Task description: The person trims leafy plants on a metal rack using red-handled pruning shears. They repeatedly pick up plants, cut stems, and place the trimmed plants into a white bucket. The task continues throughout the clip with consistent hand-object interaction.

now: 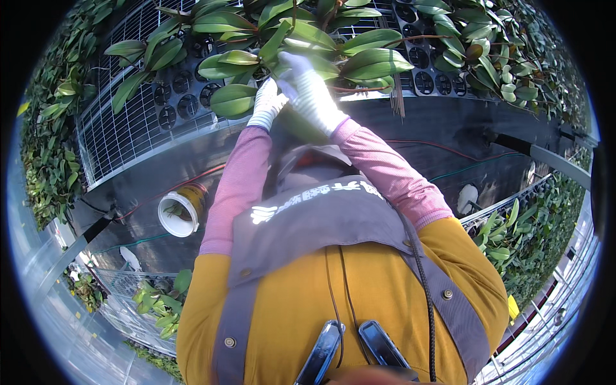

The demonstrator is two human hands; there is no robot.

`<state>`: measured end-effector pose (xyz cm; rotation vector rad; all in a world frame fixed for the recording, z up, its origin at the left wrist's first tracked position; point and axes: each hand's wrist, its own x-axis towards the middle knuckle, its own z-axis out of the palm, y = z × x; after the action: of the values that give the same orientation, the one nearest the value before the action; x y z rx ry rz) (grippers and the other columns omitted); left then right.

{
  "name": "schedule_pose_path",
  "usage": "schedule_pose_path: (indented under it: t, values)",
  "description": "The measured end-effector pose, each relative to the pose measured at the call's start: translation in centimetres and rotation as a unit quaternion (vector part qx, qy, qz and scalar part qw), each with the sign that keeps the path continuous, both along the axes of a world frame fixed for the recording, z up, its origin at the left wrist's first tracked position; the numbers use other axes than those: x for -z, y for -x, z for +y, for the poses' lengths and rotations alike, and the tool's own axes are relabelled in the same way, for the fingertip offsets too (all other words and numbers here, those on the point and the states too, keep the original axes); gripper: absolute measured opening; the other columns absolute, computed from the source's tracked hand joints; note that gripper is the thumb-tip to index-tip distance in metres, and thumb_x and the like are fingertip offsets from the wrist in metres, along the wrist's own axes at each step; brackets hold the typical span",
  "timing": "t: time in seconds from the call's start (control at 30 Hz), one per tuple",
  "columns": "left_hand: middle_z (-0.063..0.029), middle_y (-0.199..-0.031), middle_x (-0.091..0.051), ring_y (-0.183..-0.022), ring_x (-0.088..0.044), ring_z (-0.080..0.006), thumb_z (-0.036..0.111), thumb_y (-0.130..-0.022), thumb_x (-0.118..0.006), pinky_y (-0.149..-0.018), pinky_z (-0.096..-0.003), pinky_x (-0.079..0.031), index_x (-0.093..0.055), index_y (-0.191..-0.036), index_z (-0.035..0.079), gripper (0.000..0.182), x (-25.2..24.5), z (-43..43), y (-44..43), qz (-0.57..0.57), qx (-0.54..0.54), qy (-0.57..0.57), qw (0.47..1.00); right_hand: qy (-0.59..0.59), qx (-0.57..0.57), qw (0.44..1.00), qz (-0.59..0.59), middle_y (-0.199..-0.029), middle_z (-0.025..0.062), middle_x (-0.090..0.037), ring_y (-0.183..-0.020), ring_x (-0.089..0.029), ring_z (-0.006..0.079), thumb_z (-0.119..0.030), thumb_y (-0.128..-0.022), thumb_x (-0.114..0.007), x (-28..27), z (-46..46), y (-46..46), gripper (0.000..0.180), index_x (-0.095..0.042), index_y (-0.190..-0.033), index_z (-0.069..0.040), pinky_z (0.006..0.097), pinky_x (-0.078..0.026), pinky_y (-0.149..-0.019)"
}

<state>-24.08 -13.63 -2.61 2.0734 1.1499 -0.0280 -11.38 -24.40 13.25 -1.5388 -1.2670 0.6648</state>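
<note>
Before me a Phalaenopsis orchid plant (236,67) spreads broad green leaves at the front of a wire-mesh bench. My left hand (265,102), in a white striped glove, is at the base of its leaves with the fingertips close together; whether they pinch anything is hidden. Just right of it, my right hand (305,89) wears a similar glove and is blurred among the leaves, its grip unclear. Below and between my wrists shows a blurred green leaf (301,126). Thin reddish stems, one a flower spike (418,38), reach out to the right.
Black plastic pot trays (187,105) with round holes lie on the mesh bench (120,139). Thin sticks (397,98) hang over its front edge. On the dark floor stands a white-rimmed bucket (178,215) with leaf pieces inside. A red hose (433,146) crosses the aisle. More orchids (491,53) crowd the right.
</note>
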Motion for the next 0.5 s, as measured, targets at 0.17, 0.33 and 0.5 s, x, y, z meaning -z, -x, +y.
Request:
schedule_pose_path:
  t: [0.17,0.33,0.5]
  values:
    - [-0.019,-0.113,-0.065,-0.102,-0.062,-0.0359,0.023,-0.075,-0.078,-0.09,-0.0423,-0.05,-0.056,-0.125,0.003,0.059,-3.9,-1.6,0.9,-0.149,-0.014,-0.037,0.988,0.207,0.087,0.957,0.182,-0.1,0.0131,-0.065,-0.087,-0.066,0.0265,-0.021,-0.096,-0.054,8.0,-6.3,-1.3,0.03,-0.057,-0.122,-0.006,0.0383,-0.052,-0.088]
    - [-0.0181,-0.112,-0.066,-0.101,-0.063,-0.0353,0.021,-0.074,-0.079,-0.09,-0.0416,-0.051,-0.058,-0.125,0.004,0.057,-4.5,-1.6,0.6,-0.188,-0.005,-0.096,0.977,0.19,-0.049,0.916,-0.35,-0.093,0.0099,-0.069,-0.087,-0.066,0.0294,-0.02,-0.092,-0.055,13.7,-5.7,-4.6,0.021,-0.069,-0.107,-0.012,0.0387,-0.053,-0.082]
    - [-0.0182,-0.12,-0.065,-0.11,-0.062,-0.036,0.02,-0.074,-0.079,-0.096,-0.0421,-0.05,-0.056,-0.133,0.008,0.064,-5.8,-1.1,0.0,-0.058,-0.034,-0.023,0.997,0.121,0.08,0.924,0.353,-0.095,0.0095,-0.07,-0.085,-0.067,0.0268,-0.02,-0.089,-0.062,14.6,-4.5,-3.8,0.017,-0.07,-0.103,-0.013,0.0378,-0.055,-0.078]
